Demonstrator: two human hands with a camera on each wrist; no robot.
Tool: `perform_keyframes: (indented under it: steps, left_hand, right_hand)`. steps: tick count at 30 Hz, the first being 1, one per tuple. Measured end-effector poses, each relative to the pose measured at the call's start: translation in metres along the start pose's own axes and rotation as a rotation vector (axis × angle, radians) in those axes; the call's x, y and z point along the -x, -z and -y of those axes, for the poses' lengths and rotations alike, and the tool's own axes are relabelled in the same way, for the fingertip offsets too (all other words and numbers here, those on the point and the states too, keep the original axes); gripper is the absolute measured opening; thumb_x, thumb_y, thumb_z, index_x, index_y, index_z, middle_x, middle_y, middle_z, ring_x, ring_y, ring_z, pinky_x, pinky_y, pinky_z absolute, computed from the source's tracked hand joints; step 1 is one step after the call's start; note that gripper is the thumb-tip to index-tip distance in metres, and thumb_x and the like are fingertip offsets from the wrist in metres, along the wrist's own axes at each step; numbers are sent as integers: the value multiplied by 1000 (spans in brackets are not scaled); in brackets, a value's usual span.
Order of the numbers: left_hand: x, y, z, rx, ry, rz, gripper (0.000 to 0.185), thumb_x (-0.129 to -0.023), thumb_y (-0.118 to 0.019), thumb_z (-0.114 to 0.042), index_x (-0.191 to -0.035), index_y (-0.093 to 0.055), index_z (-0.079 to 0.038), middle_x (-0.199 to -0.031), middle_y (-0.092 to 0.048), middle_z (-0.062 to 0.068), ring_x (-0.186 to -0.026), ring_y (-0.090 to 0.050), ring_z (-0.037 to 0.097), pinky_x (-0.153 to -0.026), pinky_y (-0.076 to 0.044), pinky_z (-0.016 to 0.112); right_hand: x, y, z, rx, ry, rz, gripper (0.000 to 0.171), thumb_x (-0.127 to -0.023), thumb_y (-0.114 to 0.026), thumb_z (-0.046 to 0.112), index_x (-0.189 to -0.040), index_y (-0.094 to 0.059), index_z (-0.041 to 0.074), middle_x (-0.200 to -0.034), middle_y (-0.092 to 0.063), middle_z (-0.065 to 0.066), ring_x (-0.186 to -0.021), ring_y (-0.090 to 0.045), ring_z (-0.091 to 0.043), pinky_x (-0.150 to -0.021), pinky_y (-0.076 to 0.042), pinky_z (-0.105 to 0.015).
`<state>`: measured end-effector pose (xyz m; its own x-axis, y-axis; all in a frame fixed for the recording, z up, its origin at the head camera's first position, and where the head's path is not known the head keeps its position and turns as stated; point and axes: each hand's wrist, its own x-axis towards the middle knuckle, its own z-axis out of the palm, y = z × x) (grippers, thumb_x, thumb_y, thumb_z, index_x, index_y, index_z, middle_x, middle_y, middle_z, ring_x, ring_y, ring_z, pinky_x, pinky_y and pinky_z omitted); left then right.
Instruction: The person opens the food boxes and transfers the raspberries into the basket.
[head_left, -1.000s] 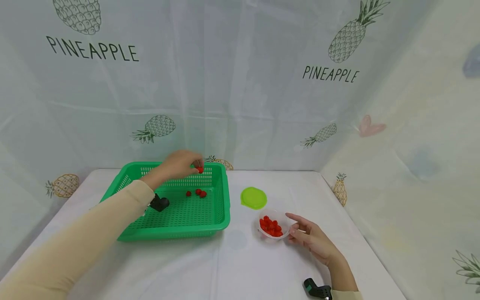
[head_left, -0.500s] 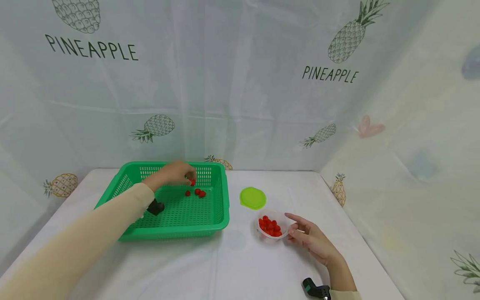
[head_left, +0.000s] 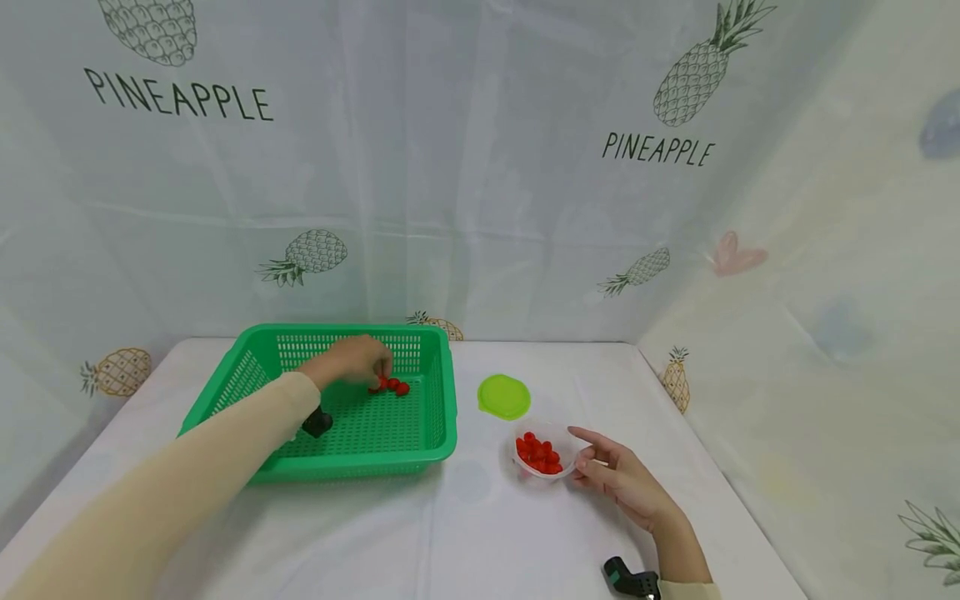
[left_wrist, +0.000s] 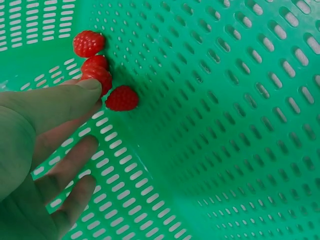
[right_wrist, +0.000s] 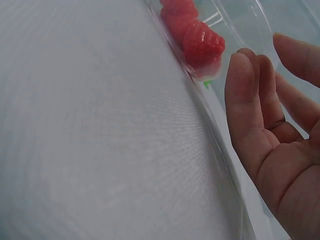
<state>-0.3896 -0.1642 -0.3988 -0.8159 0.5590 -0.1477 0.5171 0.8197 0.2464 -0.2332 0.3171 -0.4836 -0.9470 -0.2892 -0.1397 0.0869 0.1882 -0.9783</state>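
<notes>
Reaching into the green basket (head_left: 438, 408), the left hand (head_left: 352, 360) is putting its thumb (left_wrist: 55, 102) on one bumpy red raspberry (left_wrist: 100, 77), and the other fingers are lying loose and nearly straight over the perforated floor. Three more raspberries (left_wrist: 121, 98) are sitting just beside it, near the far wall of the basket; all of them are round and knobby. This basket is a shallow rectangular one of hard plastic with slotted walls, and most of its floor is lying bare.

On the white cloth of the table (head_left: 465, 533), the right hand (head_left: 618, 475) is resting open with relaxed fingers, touching the side of a small clear plastic container (head_left: 572, 450) that is holding a heap of raspberries (head_left: 538, 453). A round lime-green lid (head_left: 504, 397) is lying flat between the basket and this container.
</notes>
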Motion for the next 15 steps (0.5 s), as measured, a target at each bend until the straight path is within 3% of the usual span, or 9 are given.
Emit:
perform_keyframes:
  steps: [9, 15]
  left_hand:
    - [-4, -5, -3, -46, 0, 15, 13, -94, -79, -6, -103, -73, -13, -101, -70, 2, -93, -66, 23, -80, -58, 43]
    - [-8, -10, -3, -51, 17, -11, 12, -93, -80, -5, -97, -73, -13, -94, -68, -1, -85, -62, 20, -73, -55, 39]
  right_hand:
    - [-1, 0, 0, 16, -1, -2, 67, -105, -68, 16, -163, -36, 3, -112, -60, -12, -102, -71, -25, -94, -60, -30]
    - [-1, 0, 1, 16, 6, -2, 67, -105, -67, 15, -164, -36, 2, -112, -60, -12, -101, -71, -25, -94, -60, -30]
